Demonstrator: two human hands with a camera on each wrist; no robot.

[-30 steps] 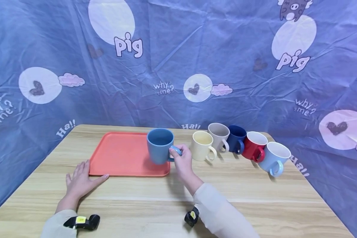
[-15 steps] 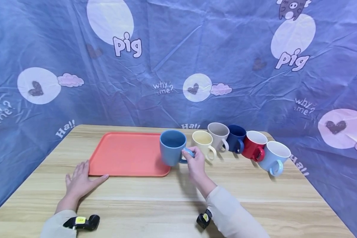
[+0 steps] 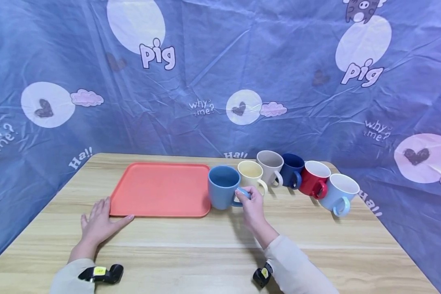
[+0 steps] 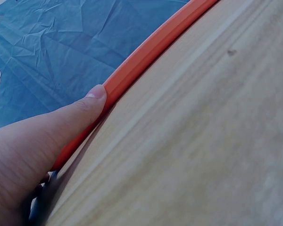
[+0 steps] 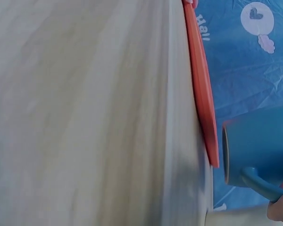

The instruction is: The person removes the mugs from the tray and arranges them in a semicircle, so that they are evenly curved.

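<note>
My right hand (image 3: 255, 206) pinches the handle of a medium-blue mug (image 3: 221, 190), held upright just past the right edge of the orange-red tray (image 3: 159, 190). In the right wrist view a small gap shows between the base of this blue mug (image 5: 262, 146) and the tabletop. My left hand (image 3: 100, 223) lies at the tray's front left corner with fingers spread and straight. Its thumb touches the front rim, as the left wrist view confirms. Right behind the blue mug stands a cream mug (image 3: 250, 173), partly hidden by it and my hand.
Beyond the cream mug, a row runs right: a grey mug (image 3: 269, 165), a navy mug (image 3: 291, 169), a red mug (image 3: 313, 179) and a light blue mug (image 3: 338, 194). They stand close together on the wooden table (image 3: 191, 257). A patterned blue cloth (image 3: 191, 134) hangs behind.
The blue mug has moved right and slightly nearer to me in my right hand, from over the tray's right part to beyond its edge. My left hand and the tray stay put.
</note>
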